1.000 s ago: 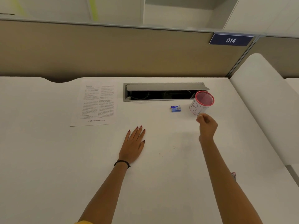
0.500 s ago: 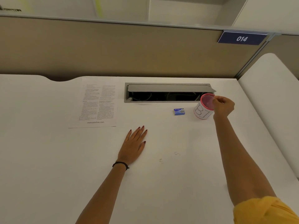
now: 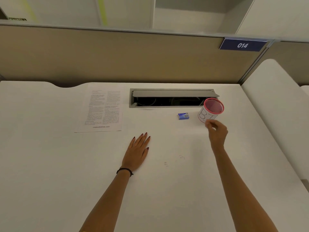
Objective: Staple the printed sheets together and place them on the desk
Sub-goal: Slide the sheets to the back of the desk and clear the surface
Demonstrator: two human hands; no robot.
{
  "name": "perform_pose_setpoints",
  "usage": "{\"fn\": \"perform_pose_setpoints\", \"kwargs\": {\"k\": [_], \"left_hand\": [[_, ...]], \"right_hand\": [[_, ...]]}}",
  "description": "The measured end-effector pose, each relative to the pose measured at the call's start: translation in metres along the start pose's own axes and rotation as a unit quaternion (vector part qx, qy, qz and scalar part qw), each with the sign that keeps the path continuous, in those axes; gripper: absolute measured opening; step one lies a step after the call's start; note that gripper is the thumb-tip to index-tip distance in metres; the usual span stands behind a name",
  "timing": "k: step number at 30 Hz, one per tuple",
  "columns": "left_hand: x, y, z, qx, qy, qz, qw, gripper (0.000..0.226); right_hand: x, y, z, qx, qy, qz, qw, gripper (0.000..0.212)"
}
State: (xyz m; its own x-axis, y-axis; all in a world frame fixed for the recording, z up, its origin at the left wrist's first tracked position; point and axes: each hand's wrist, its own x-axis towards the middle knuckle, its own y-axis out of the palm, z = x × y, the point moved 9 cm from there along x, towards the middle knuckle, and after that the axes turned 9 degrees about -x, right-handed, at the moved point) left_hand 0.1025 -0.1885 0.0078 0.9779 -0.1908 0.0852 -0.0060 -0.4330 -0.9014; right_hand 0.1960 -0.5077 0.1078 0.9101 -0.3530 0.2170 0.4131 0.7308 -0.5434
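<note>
A white bench (image 3: 50,164) runs up to a beige fabric partition panel (image 3: 117,56), which carries a dark blue number plate reading 014 (image 3: 242,45) at its upper right. The white printed sheets with two columns of black text (image 3: 102,109) lie flat on the far left part of the bench, just beside the left end of a grey recessed cable tray with its flap raised (image 3: 172,97); how many sheets lie there cannot be told. The person's left grip (image 3: 138,151) rests palm down on the bench, nearer the camera than the sheets and apart from them, with its fingers straight and close together, holding nothing; a thin black band (image 3: 124,170) circles its wrist. The right grip (image 3: 217,131) hovers right at the near lower side of a pink mesh pen cup wrapped in a white hand-lettered paper label (image 3: 211,109), which stands upright at the right end of the cable tray. That grip's fingers are curled with the fingertips (image 3: 209,123) drawn together towards the cup's base; whether they pinch anything or touch the cup cannot be told. A small blue cardboard box (image 3: 183,116) lies on the bench just left of the cup, apart from both grips. Faint dark scribbles (image 3: 173,160) mark the bench surface between the two forearms.
</note>
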Motion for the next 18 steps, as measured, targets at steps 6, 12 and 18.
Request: {"fn": "perform_pose_setpoints", "kwargs": {"k": [6, 12, 18], "left_hand": [[-0.025, -0.002, 0.004, -0.004, -0.015, -0.001, 1.000, 0.059], [-0.054, -0.004, 0.003, -0.001, -0.033, -0.001, 0.999, 0.057], [-0.080, -0.003, 0.005, 0.000, -0.049, 0.006, 0.999, 0.054]], "right_hand": [[-0.086, 0.030, -0.037, -0.058, 0.026, 0.084, 0.994, 0.024], [-0.175, 0.058, -0.017, -0.209, -0.080, 0.178, 0.958, 0.041], [-0.217, 0.080, -0.004, -0.262, -0.121, 0.235, 0.928, 0.050]]}}
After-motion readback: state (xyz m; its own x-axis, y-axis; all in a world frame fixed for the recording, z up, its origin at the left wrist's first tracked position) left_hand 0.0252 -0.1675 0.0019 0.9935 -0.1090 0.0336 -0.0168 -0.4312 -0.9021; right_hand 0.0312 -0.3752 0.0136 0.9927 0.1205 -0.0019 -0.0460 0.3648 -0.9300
